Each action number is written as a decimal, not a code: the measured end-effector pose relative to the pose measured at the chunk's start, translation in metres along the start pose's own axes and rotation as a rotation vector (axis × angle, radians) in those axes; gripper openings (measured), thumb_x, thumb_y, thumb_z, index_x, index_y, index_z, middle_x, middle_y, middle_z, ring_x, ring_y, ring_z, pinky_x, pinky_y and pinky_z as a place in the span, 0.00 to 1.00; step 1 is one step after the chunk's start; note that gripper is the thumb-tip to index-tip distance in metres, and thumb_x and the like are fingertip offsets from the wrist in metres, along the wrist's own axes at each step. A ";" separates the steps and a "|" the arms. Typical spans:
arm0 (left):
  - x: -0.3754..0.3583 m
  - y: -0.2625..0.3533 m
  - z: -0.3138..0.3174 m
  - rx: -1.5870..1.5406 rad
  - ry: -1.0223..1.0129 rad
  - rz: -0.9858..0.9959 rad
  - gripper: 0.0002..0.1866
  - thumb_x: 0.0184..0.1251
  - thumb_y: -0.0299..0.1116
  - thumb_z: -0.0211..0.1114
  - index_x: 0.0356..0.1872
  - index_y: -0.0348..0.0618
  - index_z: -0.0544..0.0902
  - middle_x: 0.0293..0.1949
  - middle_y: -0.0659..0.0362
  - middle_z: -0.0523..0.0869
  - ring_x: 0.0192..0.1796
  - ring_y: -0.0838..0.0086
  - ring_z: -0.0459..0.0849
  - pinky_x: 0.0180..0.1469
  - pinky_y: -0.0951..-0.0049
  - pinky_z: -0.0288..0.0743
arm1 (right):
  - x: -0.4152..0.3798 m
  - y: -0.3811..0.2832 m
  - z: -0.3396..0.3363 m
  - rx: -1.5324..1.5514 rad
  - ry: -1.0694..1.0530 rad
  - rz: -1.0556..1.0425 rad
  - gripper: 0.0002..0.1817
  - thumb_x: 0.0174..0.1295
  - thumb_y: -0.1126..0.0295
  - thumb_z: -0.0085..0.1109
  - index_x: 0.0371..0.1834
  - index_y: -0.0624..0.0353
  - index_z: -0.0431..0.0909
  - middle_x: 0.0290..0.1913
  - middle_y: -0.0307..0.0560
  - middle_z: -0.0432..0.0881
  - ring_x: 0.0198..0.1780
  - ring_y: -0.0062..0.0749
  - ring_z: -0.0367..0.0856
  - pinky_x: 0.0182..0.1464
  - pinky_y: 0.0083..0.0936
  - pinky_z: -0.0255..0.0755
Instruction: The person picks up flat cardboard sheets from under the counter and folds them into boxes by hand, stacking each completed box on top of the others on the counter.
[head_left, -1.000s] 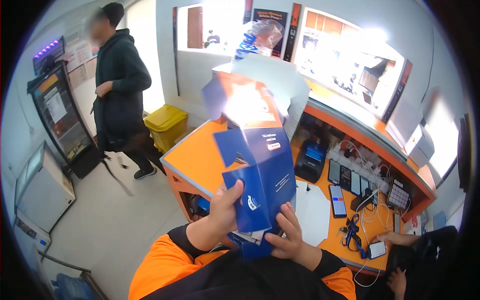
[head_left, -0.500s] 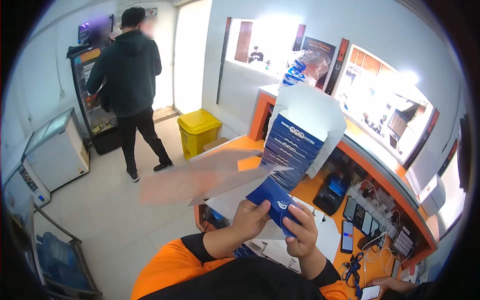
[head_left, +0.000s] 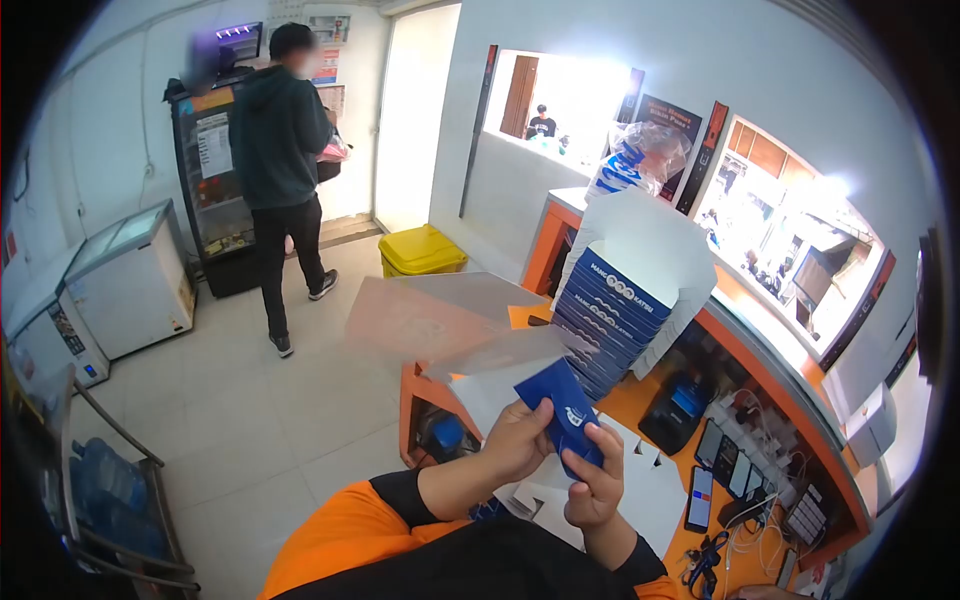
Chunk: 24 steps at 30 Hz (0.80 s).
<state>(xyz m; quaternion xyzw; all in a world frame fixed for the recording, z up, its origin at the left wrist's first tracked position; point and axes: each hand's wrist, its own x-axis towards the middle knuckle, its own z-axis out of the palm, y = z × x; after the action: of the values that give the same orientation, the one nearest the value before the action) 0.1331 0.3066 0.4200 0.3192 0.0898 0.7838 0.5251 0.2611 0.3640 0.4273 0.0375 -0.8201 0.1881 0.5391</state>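
Note:
Both hands hold a dark blue printed cardboard piece [head_left: 568, 412] with a white logo, tilted up in front of my body. My left hand [head_left: 517, 442] grips its left side, the thumb lying across the blue face. On the right edge, my right hand [head_left: 597, 478] has its fingers bent over the card. White cardboard sheets [head_left: 640, 495] with cut slots lie on the counter beneath my hands. Thin translucent sheets [head_left: 450, 315] stick out to the left behind the card. Beyond it stands a tall stack of blue-printed boxes [head_left: 612, 310], white inside.
The orange counter [head_left: 672, 540] carries a black card terminal [head_left: 675, 410], several phones [head_left: 699, 497], cables, a calculator [head_left: 806, 508] and a lanyard [head_left: 708, 562]. A yellow bin [head_left: 422, 252] stands on the floor. Another person [head_left: 283, 180] walks near the fridge [head_left: 212, 200].
My view has shifted slightly, moving the room rightward. The person by the fridge has turned and stepped, showing a bag. The co-worker's hand with a phone at lower right has mostly left view.

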 end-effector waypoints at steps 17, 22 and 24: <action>-0.025 0.042 0.013 0.505 -0.669 -0.890 0.10 0.59 0.24 0.57 0.42 0.32 0.74 0.25 0.61 0.81 0.20 0.82 0.80 0.19 0.86 0.70 | 0.046 -0.042 -0.080 -0.179 -0.610 -0.022 0.21 0.56 0.56 0.57 0.49 0.57 0.74 0.44 0.49 0.79 0.35 0.35 0.80 0.39 0.25 0.72; -0.019 0.013 0.016 0.478 -0.775 -0.977 0.10 0.56 0.29 0.61 0.33 0.31 0.74 0.17 0.58 0.79 0.14 0.82 0.76 0.15 0.86 0.66 | 0.072 -0.058 -0.092 -0.151 -0.792 0.162 0.22 0.55 0.55 0.58 0.50 0.54 0.74 0.45 0.45 0.79 0.38 0.33 0.80 0.37 0.23 0.72; -0.021 0.004 0.017 0.494 -0.750 -0.957 0.10 0.56 0.30 0.61 0.32 0.32 0.74 0.16 0.58 0.78 0.13 0.81 0.76 0.15 0.85 0.66 | 0.080 -0.068 -0.093 -0.181 -0.894 0.174 0.20 0.54 0.56 0.59 0.48 0.53 0.75 0.44 0.41 0.79 0.38 0.32 0.79 0.38 0.24 0.73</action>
<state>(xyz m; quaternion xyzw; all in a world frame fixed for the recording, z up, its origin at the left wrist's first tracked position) 0.1454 0.2834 0.4264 0.6067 0.2102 0.2555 0.7228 0.3264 0.3452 0.5496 -0.0011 -0.9853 0.1256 0.1161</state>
